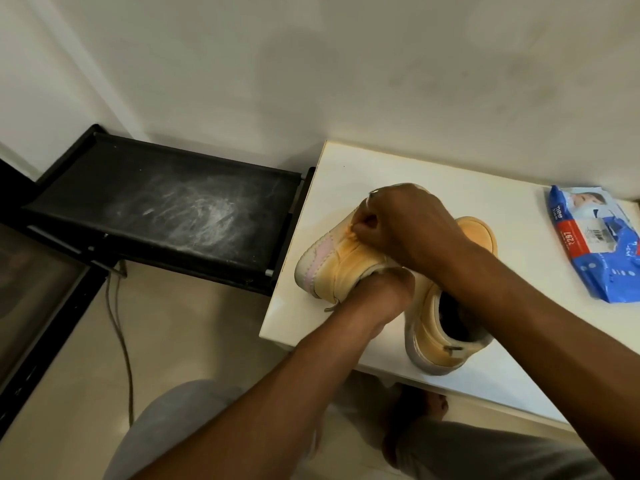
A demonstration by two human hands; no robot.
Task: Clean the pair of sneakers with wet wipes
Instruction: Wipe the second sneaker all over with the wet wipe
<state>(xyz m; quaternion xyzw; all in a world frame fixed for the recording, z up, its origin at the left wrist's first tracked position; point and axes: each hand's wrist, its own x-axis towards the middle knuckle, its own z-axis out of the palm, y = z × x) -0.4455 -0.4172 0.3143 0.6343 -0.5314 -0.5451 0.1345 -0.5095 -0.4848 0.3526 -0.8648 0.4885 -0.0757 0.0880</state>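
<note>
- a peach-coloured held sneaker (332,261) is seen over the left part of the white table (381,168), with its toe turned to the left.
- it is gripped by the left hand (377,296) at its opening, with the fingers curled in and clamped on it.
- the top of the same sneaker is pinched by the right hand (405,223); its fingers are curled tight together on the wrinkled cloth there.
- it cannot be told if a wipe is tucked under those fingers.
- it cannot be told if this sneaker is touching the table.
- the second sneaker (429,337) is stood on the table just to the right, heel near and toe far, and is partly hidden by the right arm.
- a blue pack of wet wipes (595,251) is laid flat on the far right of the table, well apart from the sneakers.
- a black shelf (173,202) with white smudges on it is placed to the left, just beside the table.
- a thin cable (121,323) is seen on the pale floor (69,375) under the shelf.
</note>
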